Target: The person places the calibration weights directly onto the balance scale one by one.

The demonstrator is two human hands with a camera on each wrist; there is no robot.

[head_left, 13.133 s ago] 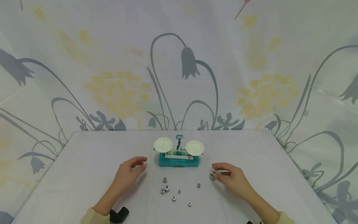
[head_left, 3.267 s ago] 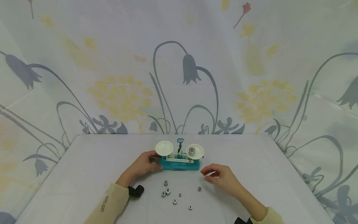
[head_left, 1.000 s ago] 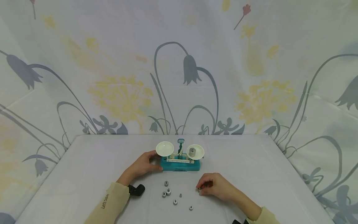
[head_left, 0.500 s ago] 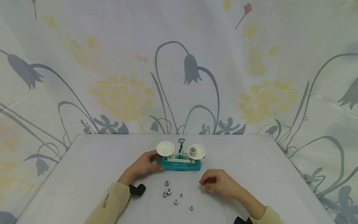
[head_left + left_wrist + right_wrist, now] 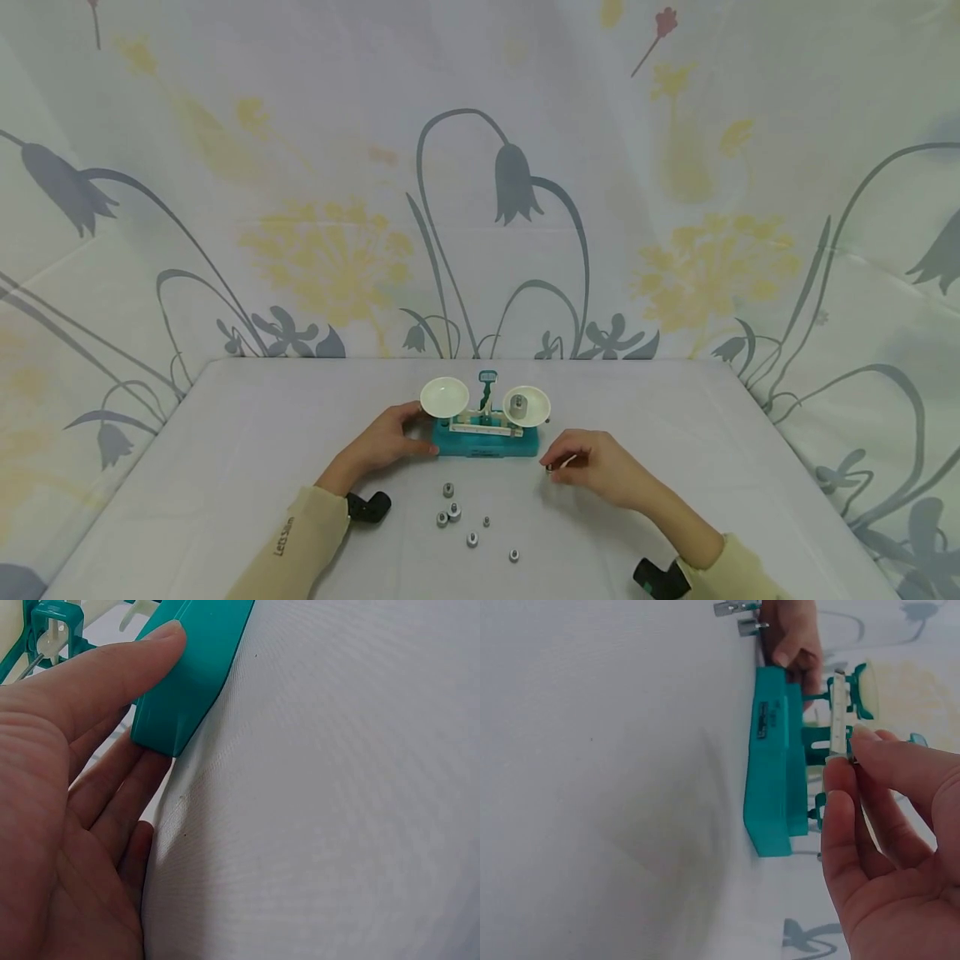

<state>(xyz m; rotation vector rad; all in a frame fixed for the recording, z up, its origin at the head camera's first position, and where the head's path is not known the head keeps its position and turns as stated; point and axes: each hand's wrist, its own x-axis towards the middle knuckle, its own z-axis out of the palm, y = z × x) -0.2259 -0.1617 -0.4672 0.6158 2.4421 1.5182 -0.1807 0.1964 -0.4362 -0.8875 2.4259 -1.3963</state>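
A teal balance scale [image 5: 486, 445] with two white pans stands on the white-covered table. My left hand [image 5: 384, 438] grips the left end of its base, thumb along the front and fingers round the end, as the left wrist view shows with the thumb [image 5: 142, 656] on the teal plastic. A metal weight [image 5: 518, 406] with a knob sits in the right pan; the left pan [image 5: 444, 397] holds nothing. Just right of the base and in front of it, my right hand [image 5: 600, 467] pinches a small metal weight [image 5: 549, 469] between thumb and fingertips, which mostly hide it.
Several small metal weights lie in front of the scale, among them one [image 5: 454, 512] in a close pair, a tiny one [image 5: 486, 522] and one [image 5: 513, 556] nearest the front. A flower-printed cloth [image 5: 480, 208] hangs behind the table.
The large weight went from my right hand into the right pan, and my left hand came to the base. My right hand then took the small weight and is bringing it up toward the scale.
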